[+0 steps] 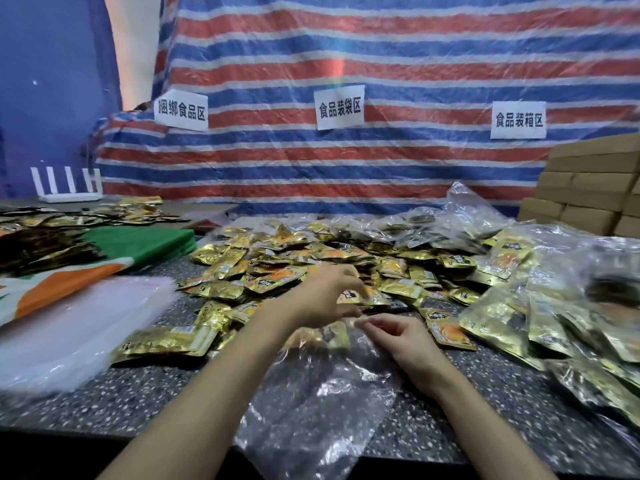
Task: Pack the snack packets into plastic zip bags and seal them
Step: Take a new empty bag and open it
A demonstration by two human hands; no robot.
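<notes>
A heap of gold foil snack packets (301, 258) covers the middle of the speckled counter (138, 400). A clear plastic zip bag (318, 400) lies in front of me, its mouth pointing toward the heap. My left hand (322, 296) grips a gold packet (363, 295) just above the bag's mouth. My right hand (391, 332) pinches the bag's top edge between thumb and fingers. One gold packet (329, 336) shows through the bag near its mouth.
A stack of clear empty bags (69, 327) lies at the left on an orange, white and green cloth (138, 240). Filled plastic bags of packets (554, 306) pile up at the right. Cardboard boxes (588, 188) stand at the far right. A striped tarp (346, 64) carries three paper signs.
</notes>
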